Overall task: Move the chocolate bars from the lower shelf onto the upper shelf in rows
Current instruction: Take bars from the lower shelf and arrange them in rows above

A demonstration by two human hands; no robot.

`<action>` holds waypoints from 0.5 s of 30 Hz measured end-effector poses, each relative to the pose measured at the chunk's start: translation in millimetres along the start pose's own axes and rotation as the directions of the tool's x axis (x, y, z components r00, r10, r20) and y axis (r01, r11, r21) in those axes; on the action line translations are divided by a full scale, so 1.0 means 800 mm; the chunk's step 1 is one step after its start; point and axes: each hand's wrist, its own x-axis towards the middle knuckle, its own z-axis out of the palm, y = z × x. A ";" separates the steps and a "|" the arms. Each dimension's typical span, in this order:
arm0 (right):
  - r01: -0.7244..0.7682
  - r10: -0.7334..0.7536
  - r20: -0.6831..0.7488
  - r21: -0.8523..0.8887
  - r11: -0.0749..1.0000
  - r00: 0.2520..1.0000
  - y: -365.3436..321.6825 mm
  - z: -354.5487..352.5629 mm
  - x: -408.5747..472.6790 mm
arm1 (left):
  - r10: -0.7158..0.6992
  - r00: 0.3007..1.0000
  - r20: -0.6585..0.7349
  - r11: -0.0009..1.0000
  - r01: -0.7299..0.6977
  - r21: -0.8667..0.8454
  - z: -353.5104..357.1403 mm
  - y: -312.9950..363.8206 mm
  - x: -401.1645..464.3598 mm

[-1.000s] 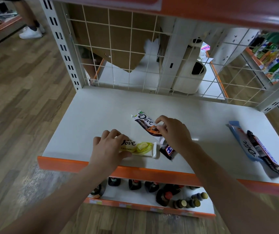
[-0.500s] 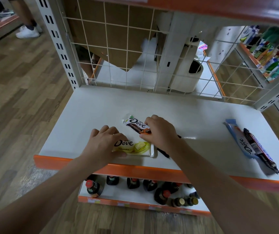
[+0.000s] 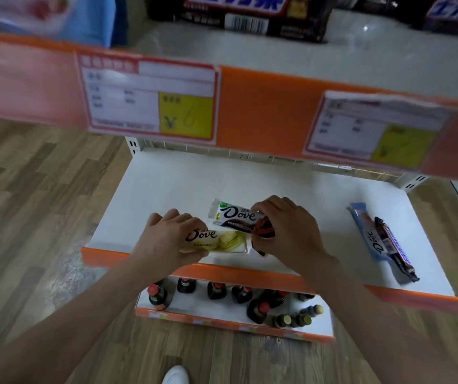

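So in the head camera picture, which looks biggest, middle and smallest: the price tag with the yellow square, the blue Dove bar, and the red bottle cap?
1. Price tag, though nearness inflates it.
2. Blue Dove bar.
3. Red bottle cap.

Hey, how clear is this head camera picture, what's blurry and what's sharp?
Head view: the upper shelf edge and its price tags are smeared by motion blur, their print unreadable; the left hand on the yellow Dove bar and the right hand on the dark Dove bar are fairly sharp; wide-angle distortion bends the shelf lines.
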 end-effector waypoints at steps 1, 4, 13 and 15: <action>0.016 -0.016 -0.012 0.001 1.000 1.000 -0.001 -0.011 -0.007 | 0.003 1.000 -0.017 1.000 -0.004 -0.004 -0.007 0.007 -0.003; 0.074 -0.075 -0.082 -0.011 0.997 0.994 -0.007 -0.043 -0.029 | 0.031 0.997 -0.077 1.000 -0.031 -0.006 -0.028 0.029 -0.012; 0.082 -0.086 -0.137 -0.035 0.996 0.987 -0.014 -0.123 -0.081 | 0.072 0.970 -0.233 0.997 -0.064 0.040 -0.079 0.102 -0.038; 0.076 -0.083 -0.156 -0.051 0.996 0.984 -0.014 -0.141 -0.094 | 0.074 0.966 -0.249 0.996 -0.061 0.059 -0.088 0.119 -0.046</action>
